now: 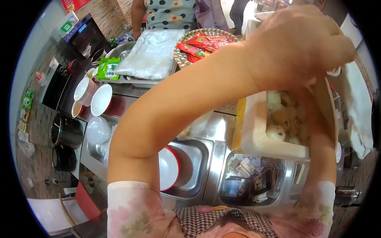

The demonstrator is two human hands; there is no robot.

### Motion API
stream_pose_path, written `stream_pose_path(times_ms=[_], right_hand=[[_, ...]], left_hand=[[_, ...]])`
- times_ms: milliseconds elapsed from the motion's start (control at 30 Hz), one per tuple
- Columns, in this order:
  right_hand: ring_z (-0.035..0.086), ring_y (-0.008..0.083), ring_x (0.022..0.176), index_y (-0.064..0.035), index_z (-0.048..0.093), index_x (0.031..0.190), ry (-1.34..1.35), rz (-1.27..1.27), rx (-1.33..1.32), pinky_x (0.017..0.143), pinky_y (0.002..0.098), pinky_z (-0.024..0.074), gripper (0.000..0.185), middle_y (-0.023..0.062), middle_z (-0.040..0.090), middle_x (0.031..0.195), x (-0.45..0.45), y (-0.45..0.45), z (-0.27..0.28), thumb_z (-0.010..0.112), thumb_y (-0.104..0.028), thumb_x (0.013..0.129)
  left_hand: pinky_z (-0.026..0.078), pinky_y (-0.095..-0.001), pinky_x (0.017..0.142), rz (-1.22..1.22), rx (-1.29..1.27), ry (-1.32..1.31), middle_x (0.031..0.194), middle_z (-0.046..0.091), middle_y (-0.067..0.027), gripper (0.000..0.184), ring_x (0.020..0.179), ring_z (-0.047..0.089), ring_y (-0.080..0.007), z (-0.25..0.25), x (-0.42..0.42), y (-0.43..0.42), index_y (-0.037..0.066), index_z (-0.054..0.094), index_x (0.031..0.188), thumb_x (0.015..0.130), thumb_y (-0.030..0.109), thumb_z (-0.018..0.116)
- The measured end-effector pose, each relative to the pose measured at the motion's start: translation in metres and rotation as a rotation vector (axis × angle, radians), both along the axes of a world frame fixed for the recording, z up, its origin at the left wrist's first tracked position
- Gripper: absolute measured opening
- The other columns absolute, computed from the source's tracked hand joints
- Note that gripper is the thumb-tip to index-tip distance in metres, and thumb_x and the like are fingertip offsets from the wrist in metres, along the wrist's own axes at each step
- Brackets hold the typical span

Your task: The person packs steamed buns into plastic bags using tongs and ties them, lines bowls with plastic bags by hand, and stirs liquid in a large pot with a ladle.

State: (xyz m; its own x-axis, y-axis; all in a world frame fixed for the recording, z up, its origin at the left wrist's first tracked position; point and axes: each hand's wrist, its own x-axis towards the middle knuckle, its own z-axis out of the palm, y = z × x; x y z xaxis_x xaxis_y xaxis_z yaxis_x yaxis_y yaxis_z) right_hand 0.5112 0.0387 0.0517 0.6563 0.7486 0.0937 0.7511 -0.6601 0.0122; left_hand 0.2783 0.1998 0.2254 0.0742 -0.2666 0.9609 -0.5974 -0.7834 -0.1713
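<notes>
My left arm reaches across the view to the upper right, and my left hand (297, 45) is raised over a white foam box (274, 147). Its fingers are curled closed and a little blurred; what they hold, if anything, is hidden. Up from the lower right comes my right forearm (322, 139), along the box's right side. The right hand is behind the left one, so its fingers do not show. Round pale buns (279, 113) lie inside the box, below both hands. A white cloth (357, 107) hangs just right of the box.
Steel wells hold banknotes and coins (254, 178) and a red-rimmed white bowl (168, 168). Bowls (101, 100) are stacked at left. Behind them are a clear plastic bag (152, 53), a green packet (108, 68) and red packets (206, 43) on a round tray. A person stands across the counter.
</notes>
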Motion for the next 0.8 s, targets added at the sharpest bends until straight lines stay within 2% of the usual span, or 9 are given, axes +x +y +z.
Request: stream_pose_path(times_ms=[33, 67, 300, 367, 433, 500, 567, 700, 800], right_hand=[[0.059, 0.0245, 0.075, -0.0002, 0.06, 0.093, 0.061, -0.041, 0.059, 0.066, 0.0368, 0.0455, 0.039, 0.0134, 0.061, 0.083, -0.001, -0.016, 0.004, 0.062, -0.038, 0.083], [0.059, 0.0236, 0.074, -0.0005, 0.06, 0.093, 0.139, -0.09, 0.125, 0.065, 0.0359, 0.0455, 0.039, 0.0126, 0.061, 0.082, -0.003, -0.032, 0.009, 0.061, -0.039, 0.083], [0.059, 0.0168, 0.066, -0.0024, 0.06, 0.093, 0.851, -0.435, 0.623, 0.056, 0.0293, 0.045, 0.039, 0.0069, 0.061, 0.076, -0.072, -0.163, 0.065, 0.059, -0.041, 0.085], [0.059, 0.0149, 0.063, -0.0029, 0.061, 0.094, 0.926, -0.4, 0.587, 0.053, 0.0275, 0.0449, 0.04, 0.0053, 0.061, 0.074, -0.115, -0.19, 0.087, 0.058, -0.042, 0.086], [0.053, 0.0108, 0.051, -0.0021, 0.061, 0.086, 0.932, -0.262, 0.481, 0.044, 0.0216, 0.0377, 0.048, 0.0048, 0.059, 0.067, -0.161, -0.208, 0.11, 0.059, -0.05, 0.082], [0.054, 0.0124, 0.049, -0.0006, 0.06, 0.08, 1.037, -0.102, 0.607, 0.042, 0.0237, 0.0388, 0.06, 0.0057, 0.059, 0.066, -0.198, -0.23, 0.102, 0.059, -0.06, 0.077], [0.055, 0.0136, 0.05, 0.0016, 0.06, 0.082, 1.09, -0.259, 0.533, 0.041, 0.0254, 0.0409, 0.069, 0.0077, 0.059, 0.066, -0.23, -0.255, 0.094, 0.062, -0.067, 0.07], [0.057, 0.0178, 0.053, 0.0096, 0.059, 0.093, 1.311, -0.205, 0.777, 0.046, 0.0272, 0.0448, 0.082, 0.0146, 0.064, 0.074, -0.3, -0.269, 0.054, 0.066, -0.067, 0.065], [0.058, 0.019, 0.054, 0.012, 0.057, 0.097, 1.425, -0.27, 0.909, 0.046, 0.028, 0.0451, 0.083, 0.0178, 0.063, 0.075, -0.338, -0.241, 0.054, 0.066, -0.065, 0.067]], left_hand=[[0.05, -0.0358, 0.077, 0.101, -0.003, 0.096, 0.093, 0.064, -0.0044, 0.035, 0.089, 0.061, -0.0264, -0.001, -0.01, -0.002, 0.014, 0.064, 0.095, 0.061, 0.006, 0.068], [0.051, -0.0357, 0.074, 0.073, -0.052, -0.034, 0.084, 0.063, -0.0012, 0.033, 0.085, 0.061, -0.0246, -0.004, -0.001, -0.007, 0.017, 0.065, 0.091, 0.059, 0.007, 0.069], [0.05, -0.0359, 0.075, 0.089, 0.042, 0.077, 0.088, 0.062, -0.0028, 0.029, 0.085, 0.061, -0.0248, 0.0, -0.011, -0.008, 0.013, 0.061, 0.087, 0.06, 0.007, 0.07], [0.049, -0.0366, 0.079, 0.068, 0.082, 0.109, 0.097, 0.063, -0.0063, 0.036, 0.089, 0.061, -0.026, 0.003, -0.013, -0.006, 0.009, 0.059, 0.095, 0.063, 0.005, 0.072], [0.049, -0.0377, 0.075, 0.03, 0.009, 0.052, 0.09, 0.062, -0.0038, 0.033, 0.084, 0.061, -0.0257, 0.003, -0.007, -0.011, 0.012, 0.06, 0.09, 0.059, 0.006, 0.071], [0.048, -0.0379, 0.073, 0.003, -0.018, 0.02, 0.084, 0.06, -0.0029, 0.028, 0.081, 0.06, -0.0253, -0.005, -0.005, -0.017, 0.012, 0.06, 0.085, 0.059, 0.006, 0.069], [0.048, -0.0372, 0.072, -0.021, -0.007, 0.016, 0.081, 0.059, -0.0036, 0.021, 0.079, 0.059, -0.0247, -0.027, -0.016, -0.029, 0.012, 0.058, 0.081, 0.062, 0.006, 0.065], [0.047, -0.0325, 0.071, 0.064, 0.072, 0.193, 0.077, 0.053, -0.0032, 0.011, 0.078, 0.055, -0.0229, -0.106, -0.049, -0.068, 0.009, 0.056, 0.074, 0.065, 0.015, 0.058], [0.044, -0.0356, 0.081, 0.004, 0.055, 0.423, 0.09, 0.054, -0.0053, 0.017, 0.092, 0.053, -0.025, -0.158, -0.066, -0.078, 0.009, 0.058, 0.078, 0.065, 0.018, 0.063]])
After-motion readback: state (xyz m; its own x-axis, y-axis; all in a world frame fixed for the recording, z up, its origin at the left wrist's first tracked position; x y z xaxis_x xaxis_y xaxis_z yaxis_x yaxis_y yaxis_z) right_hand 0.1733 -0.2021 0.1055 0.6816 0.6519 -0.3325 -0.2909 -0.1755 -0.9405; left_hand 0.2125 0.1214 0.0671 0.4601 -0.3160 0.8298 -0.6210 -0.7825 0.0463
